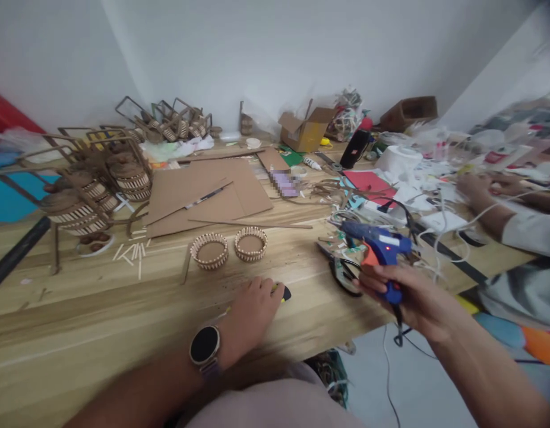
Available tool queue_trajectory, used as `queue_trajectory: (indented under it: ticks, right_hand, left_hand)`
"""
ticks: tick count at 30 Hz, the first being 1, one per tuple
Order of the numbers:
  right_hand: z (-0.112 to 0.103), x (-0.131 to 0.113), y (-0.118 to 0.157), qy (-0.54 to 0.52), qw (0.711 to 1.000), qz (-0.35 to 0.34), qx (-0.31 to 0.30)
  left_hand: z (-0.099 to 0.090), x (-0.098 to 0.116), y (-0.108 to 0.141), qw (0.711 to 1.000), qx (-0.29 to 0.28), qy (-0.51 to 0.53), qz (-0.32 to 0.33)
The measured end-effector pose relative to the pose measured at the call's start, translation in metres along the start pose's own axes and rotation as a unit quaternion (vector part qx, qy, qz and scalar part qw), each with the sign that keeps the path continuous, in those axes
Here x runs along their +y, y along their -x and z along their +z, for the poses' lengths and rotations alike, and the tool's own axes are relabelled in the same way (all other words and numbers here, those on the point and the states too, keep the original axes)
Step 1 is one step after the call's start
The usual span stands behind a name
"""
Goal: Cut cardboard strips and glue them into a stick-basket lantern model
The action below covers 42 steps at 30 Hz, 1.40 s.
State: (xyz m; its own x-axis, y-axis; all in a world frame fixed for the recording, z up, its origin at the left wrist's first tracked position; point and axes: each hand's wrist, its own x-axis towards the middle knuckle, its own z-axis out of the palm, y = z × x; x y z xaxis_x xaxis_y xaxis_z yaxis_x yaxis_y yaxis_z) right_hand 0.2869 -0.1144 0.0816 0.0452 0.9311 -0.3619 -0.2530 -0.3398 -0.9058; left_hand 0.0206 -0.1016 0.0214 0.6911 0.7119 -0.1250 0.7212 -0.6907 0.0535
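Observation:
Near the table's front edge, my left hand (252,309) has its fingers wrapped over a yellow and black tool (281,292), mostly hidden under the palm. A dark watch is on that wrist. My right hand (402,291) grips a blue glue gun (382,241) with an orange trigger and a small red light, its nozzle pointing left. Black-handled scissors (344,276) lie just left of the glue gun. Beyond my left hand sit two round, shallow baskets (209,251) (250,244) with striped rims, side by side. A thin stick (252,223) lies behind them.
Cardboard sheets (204,202) lie at the centre back, with finished wooden baskets (85,202) at the left. Short pale sticks (135,252) are scattered beside them. White cables, paper scraps and a black speaker (355,148) occupy the right. Another person's hands (484,193) are at the far right.

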Motion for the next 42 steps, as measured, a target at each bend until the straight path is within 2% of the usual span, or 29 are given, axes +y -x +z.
queue_trajectory:
  ticks: [4,8,11,15,18,20,22,24,29,31,33,35,38,42]
  right_hand:
    - [0.009,0.037,0.004,-0.065,0.996,0.054,-0.024]
    - [0.016,0.062,-0.011,-0.091,0.989,0.113,-0.031]
    - [0.005,0.066,-0.033,-0.075,0.994,0.084,0.005]
    - [-0.021,0.056,-0.069,-0.002,0.999,0.034,0.026]
    - [-0.031,0.044,-0.091,0.073,0.992,-0.022,0.101]
    - [-0.03,0.04,-0.097,0.105,0.984,-0.059,0.132]
    - [-0.021,0.039,-0.096,0.113,0.981,-0.082,0.131]
    - [-0.006,0.041,-0.091,0.098,0.986,-0.085,0.108]
    - [0.052,0.05,-0.089,-0.028,0.998,-0.058,-0.018]
    - [0.072,0.053,-0.098,-0.056,0.996,-0.061,-0.039]
    - [0.083,0.055,-0.109,-0.08,0.994,-0.064,-0.046]
    - [0.086,0.057,-0.116,-0.103,0.992,-0.058,-0.047]
    - [0.079,0.058,-0.123,-0.132,0.99,-0.04,-0.042]
    - [0.068,0.058,-0.132,-0.158,0.987,0.005,-0.019]
  left_hand:
    - [-0.001,0.001,0.005,1.0,0.001,0.002,-0.003]
    - [-0.003,-0.004,0.024,1.0,-0.007,0.005,-0.029]
    - [-0.004,-0.014,0.043,0.998,-0.003,0.02,-0.063]
    - [0.004,-0.037,0.063,0.992,0.025,0.025,-0.118]
    - [0.009,-0.052,0.074,0.988,0.03,0.029,-0.152]
    - [0.007,-0.057,0.077,0.984,0.018,0.03,-0.175]
    - [0.0,-0.056,0.074,0.98,0.02,0.037,-0.194]
    - [-0.009,-0.052,0.063,0.977,0.052,0.056,-0.201]
    - [-0.017,-0.055,0.0,0.973,0.163,0.052,-0.157]
    - [-0.014,-0.061,-0.023,0.974,0.16,0.037,-0.158]
    - [-0.011,-0.068,-0.036,0.976,0.139,0.046,-0.161]
    - [-0.011,-0.074,-0.038,0.976,0.134,0.07,-0.159]
    - [-0.016,-0.082,-0.025,0.971,0.155,0.123,-0.138]
    - [-0.016,-0.091,-0.003,0.969,0.144,0.189,-0.065]
